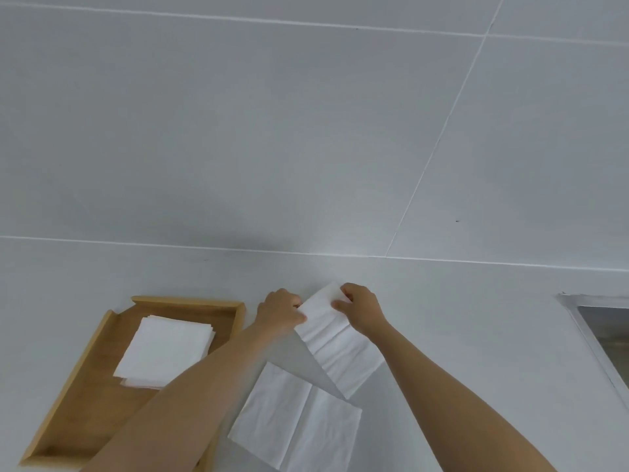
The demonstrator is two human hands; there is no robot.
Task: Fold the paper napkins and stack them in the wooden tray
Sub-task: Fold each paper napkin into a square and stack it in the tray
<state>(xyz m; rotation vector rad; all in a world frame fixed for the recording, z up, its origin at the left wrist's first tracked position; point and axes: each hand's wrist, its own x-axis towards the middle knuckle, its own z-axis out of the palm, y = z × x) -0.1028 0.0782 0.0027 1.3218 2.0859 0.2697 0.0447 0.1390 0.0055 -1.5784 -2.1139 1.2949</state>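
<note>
Where its top edge lifts, both hands' grips, left hand (280, 310) and right hand (360, 306), pinched on the napkin (337, 342).

Bright, even, diffuse light fills the scene; the pale table (442, 335) and tiled wall (306, 131) read as flat grey-white with no glare. A broad, soft shadow spreads across the lower wall above the hands, and a darker triangular shadow lies under the lifted napkin (337, 335). Wide-angle distortion tilts and bends the tile seams toward the edges. Focus is soft throughout, with slight blur on the fingers (340, 304).
</note>
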